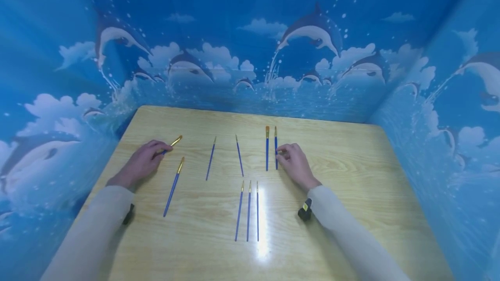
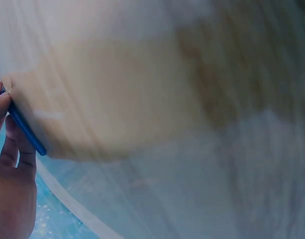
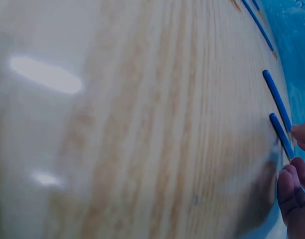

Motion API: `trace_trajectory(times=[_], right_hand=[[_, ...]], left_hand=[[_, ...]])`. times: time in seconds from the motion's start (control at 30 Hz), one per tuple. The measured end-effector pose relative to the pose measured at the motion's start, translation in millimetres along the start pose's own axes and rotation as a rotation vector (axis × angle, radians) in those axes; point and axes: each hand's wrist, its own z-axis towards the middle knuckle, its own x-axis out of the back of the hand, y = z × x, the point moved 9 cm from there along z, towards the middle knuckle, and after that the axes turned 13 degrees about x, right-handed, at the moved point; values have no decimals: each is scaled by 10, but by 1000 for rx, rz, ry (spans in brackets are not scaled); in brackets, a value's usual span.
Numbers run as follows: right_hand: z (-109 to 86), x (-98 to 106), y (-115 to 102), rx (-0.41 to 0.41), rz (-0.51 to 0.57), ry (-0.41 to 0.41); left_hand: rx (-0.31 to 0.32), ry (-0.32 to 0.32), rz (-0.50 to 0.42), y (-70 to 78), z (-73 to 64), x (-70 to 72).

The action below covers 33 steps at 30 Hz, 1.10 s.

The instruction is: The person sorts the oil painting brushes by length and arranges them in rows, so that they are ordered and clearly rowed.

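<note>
Blue handles, gold ferrules: nine paintbrushes in view on a wood-grain table. Left hand, near the table's left side, pinches a flat-tipped brush between thumb and fingers, bristles slanting up and right, handle showing below the grip in the left wrist view. Right hand has bent fingertips at a slim brush, right end of the upper row; can't tell if thumb and finger press together on it. Just left of that, parallel, a wide brush. Further left, two thin brushes stand apart, tips leaning slightly together. Near the left hand, below and right of it, a long brush lies tilted. Closer to the person, three fine brushes lie side by side, tips away, glare beside the rightmost. Pale sleeves on both arms, black device at the right cuff. Blue dolphin-print backdrop around the table.
</note>
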Motion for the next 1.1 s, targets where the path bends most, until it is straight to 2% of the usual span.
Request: trace_trajectory(times=[0.2, 0.3, 0.47, 0.57, 0.77, 0.83, 0.93, 1.1], right_hand=[[80, -36, 21, -2, 7, -9], [117, -61, 23, 3, -11, -19], [166, -85, 39, 4, -49, -36], [195, -88, 48, 0, -73, -47], [248, -112, 47, -16, -107, -84], [257, -119, 40, -23, -118, -93], [261, -125, 28, -31, -134, -100], [258, -123, 33, -44, -162, -95]], left_hand=[[-35, 9, 64, 59, -31, 73], [-72, 17, 115, 112, -47, 102], [-100, 21, 220, 170, -39, 65], [-118, 47, 293, 202, -46, 44], [-278, 152, 361, 369, -114, 80], [-305, 170, 369, 415, -107, 86], [-291, 163, 372, 492, -62, 73], [-191, 111, 353, 676, 75, 11]])
